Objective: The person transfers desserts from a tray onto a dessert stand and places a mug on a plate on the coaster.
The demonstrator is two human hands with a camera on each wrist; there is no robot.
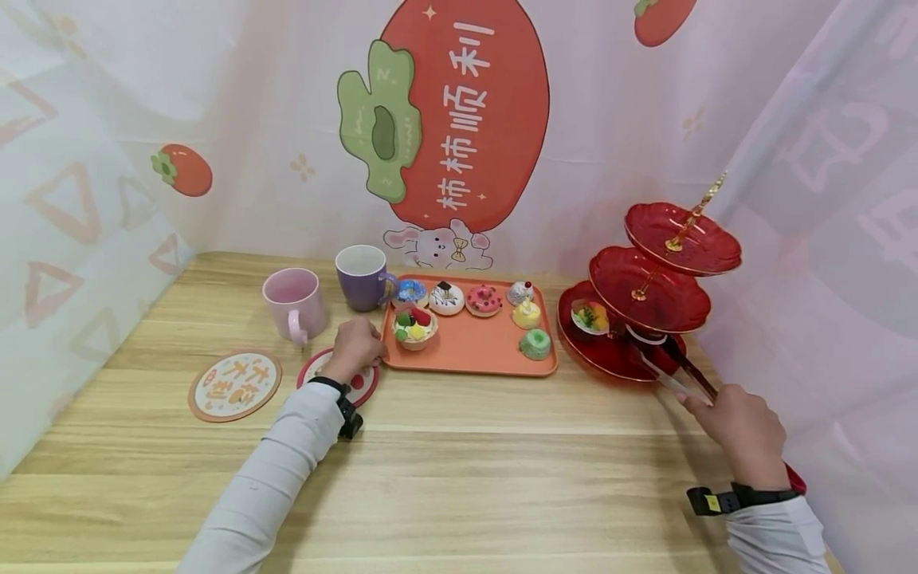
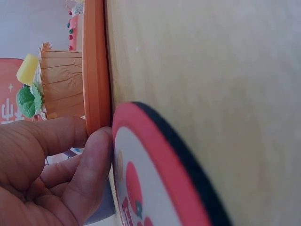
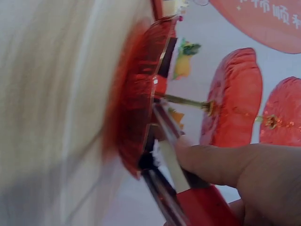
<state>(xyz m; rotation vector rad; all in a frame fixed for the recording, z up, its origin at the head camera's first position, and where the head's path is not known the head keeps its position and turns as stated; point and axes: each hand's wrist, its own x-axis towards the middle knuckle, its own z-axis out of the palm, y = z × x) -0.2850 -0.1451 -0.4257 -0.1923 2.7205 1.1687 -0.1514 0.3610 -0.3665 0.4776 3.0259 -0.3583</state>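
My left hand (image 1: 358, 348) pinches the left rim of the orange tray (image 1: 469, 355) between thumb and fingers. On the tray sit donuts, small cakes and a fruit-topped tart (image 1: 414, 327); the tart stands right by that hand. At the right, my right hand (image 1: 749, 434) grips red-handled tongs (image 3: 207, 205). The tong tips reach over the bottom plate of the red three-tier stand (image 1: 663, 288), on either side of a dark dessert cup (image 3: 149, 146), partly hidden under the middle tier in the head view. Another fruit cup (image 1: 590, 316) sits on the plate's left side.
A pink mug (image 1: 294, 304) and a purple mug (image 1: 361, 279) stand behind my left hand. One round coaster (image 1: 235, 386) lies at the left; a red-rimmed coaster (image 1: 363, 387) is partly under my left wrist. A printed curtain (image 1: 272, 104) closes off the back and sides.
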